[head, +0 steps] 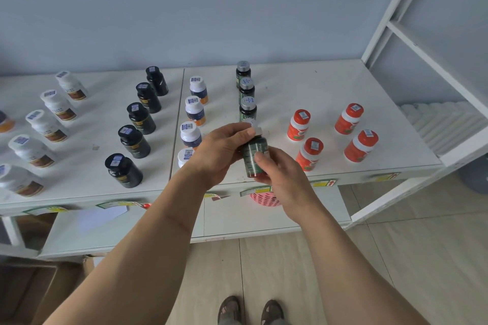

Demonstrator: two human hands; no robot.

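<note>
A dark green bottle [254,157] with a silver cap [255,128] is held above the front edge of the white table [330,92]. My right hand [282,174] grips its body from below and the side. My left hand [221,151] has its fingers curled over the cap, where a small white label shows under the fingertips. Three more green bottles with silver caps [247,109] stand in a row right behind it.
Rows of bottles stand on the table: white ones [46,125] at left, black ones [137,117], white-and-blue ones [195,110], and red ones [347,118] at right. A pink basket [264,199] sits under the table. A white shelf frame [422,52] rises at right.
</note>
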